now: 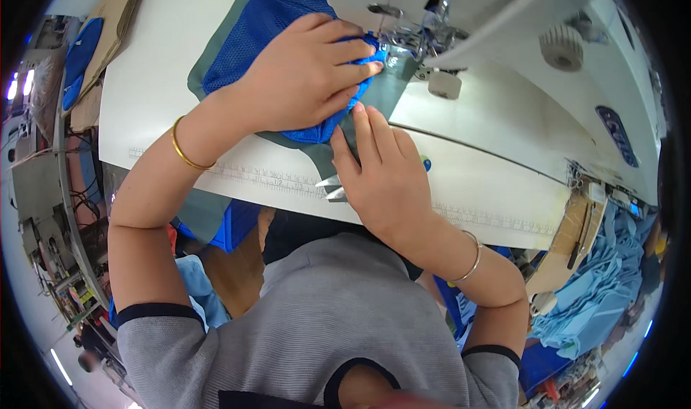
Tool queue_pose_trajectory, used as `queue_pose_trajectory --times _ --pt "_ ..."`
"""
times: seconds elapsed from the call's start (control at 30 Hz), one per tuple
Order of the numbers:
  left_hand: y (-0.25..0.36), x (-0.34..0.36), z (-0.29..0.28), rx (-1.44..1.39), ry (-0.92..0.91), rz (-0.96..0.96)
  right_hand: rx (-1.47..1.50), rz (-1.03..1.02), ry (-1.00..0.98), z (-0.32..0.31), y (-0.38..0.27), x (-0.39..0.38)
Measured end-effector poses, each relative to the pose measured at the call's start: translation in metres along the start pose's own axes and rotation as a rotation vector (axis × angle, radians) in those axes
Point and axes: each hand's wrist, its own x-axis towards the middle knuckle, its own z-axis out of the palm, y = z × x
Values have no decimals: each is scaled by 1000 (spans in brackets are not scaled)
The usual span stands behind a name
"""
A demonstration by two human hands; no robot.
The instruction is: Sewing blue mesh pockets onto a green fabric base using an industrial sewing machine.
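My left hand (306,71) lies spread on a blue mesh fabric piece (245,42), its fingertips at the bright blue edge (363,85) near the needle area. Dark green-grey fabric (403,85) lies under the mesh. My right hand (386,171) presses its fingertips on the fabric edge, just nearer to me. Two silver blade tips of thread snips (332,188) jut from under its palm; the handle is hidden, and the hand appears to hold them. Just beyond my left fingertips is the sewing machine's presser foot (392,41).
The white machine body (576,85) fills the upper right. A printed ruler strip (252,177) runs along the front edge of the white table (158,107). Light blue fabric (590,287) is heaped at right. Blue pieces (83,56) lie on cardboard at far left.
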Motion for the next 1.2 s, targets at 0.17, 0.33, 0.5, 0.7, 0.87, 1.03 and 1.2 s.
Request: queue_pose_trajectory --times 0.17,0.33,0.5,0.7,0.87,1.03,1.2 --pt "7 -1 6 9 36 -40 -39 -46 -29 -2 1 -2" --pt "3 0 0 32 48 -46 -36 -80 -16 1 1 -2" --pt "1 2 1 60 33 0 -52 -71 -28 1 3 -2" --pt "-3 3 6 103 67 19 -9 -75 38 4 6 1" --pt "-3 4 6 132 84 45 -10 -68 28 3 6 1" --pt "-3 3 6 146 85 48 -12 -61 27 3 6 1" --pt "-4 4 8 132 102 40 -3 -37 30 2 6 2"
